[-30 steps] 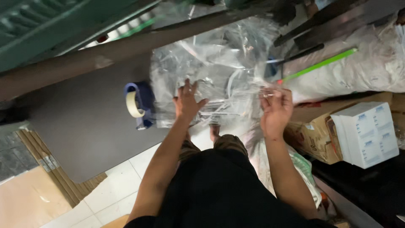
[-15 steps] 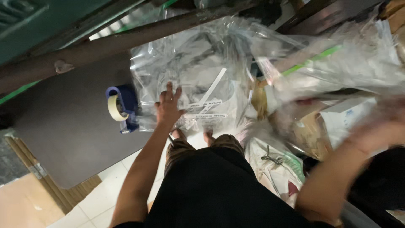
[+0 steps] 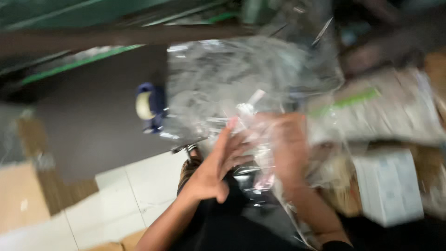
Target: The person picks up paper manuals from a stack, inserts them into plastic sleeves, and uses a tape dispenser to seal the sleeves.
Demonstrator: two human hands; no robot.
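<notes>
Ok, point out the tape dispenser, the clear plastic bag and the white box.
tape dispenser (image 3: 147, 106), head view, on the tape roll.
clear plastic bag (image 3: 232, 74), head view, on its crinkled upper part.
white box (image 3: 389, 186), head view, on its top face.

It looks like a packing workshop: a tape dispenser on a dark table, clear plastic bags, and cardboard boxes stand around.
</notes>
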